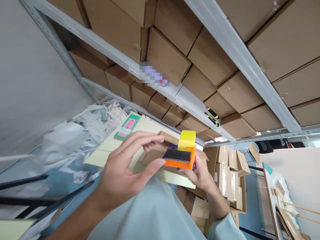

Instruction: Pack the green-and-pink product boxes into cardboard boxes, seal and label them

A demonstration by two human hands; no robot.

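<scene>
My right hand (199, 171) grips an orange tape dispenser (180, 164) with a black pad across its front and a roll of yellow tape (187, 139) standing up from it. To its left, my left hand (130, 163) is open, thumb and fingers spread apart. The left thumb tip comes right up to the dispenser's edge; whether it touches, I cannot tell. Partly hidden behind the hands and dispenser is a brown cardboard box (151, 156). It lies on a pale yellow-green tabletop (102, 154).
A green-and-pink flat package (128, 126) lies at the table's left end. Shelves ahead hold several cardboard boxes (212, 63), and yellow-black utility knives (212, 116) rest on the shelf beam. White scrap paper (82, 123) heaps at left. Cartons (228, 176) are stacked at right.
</scene>
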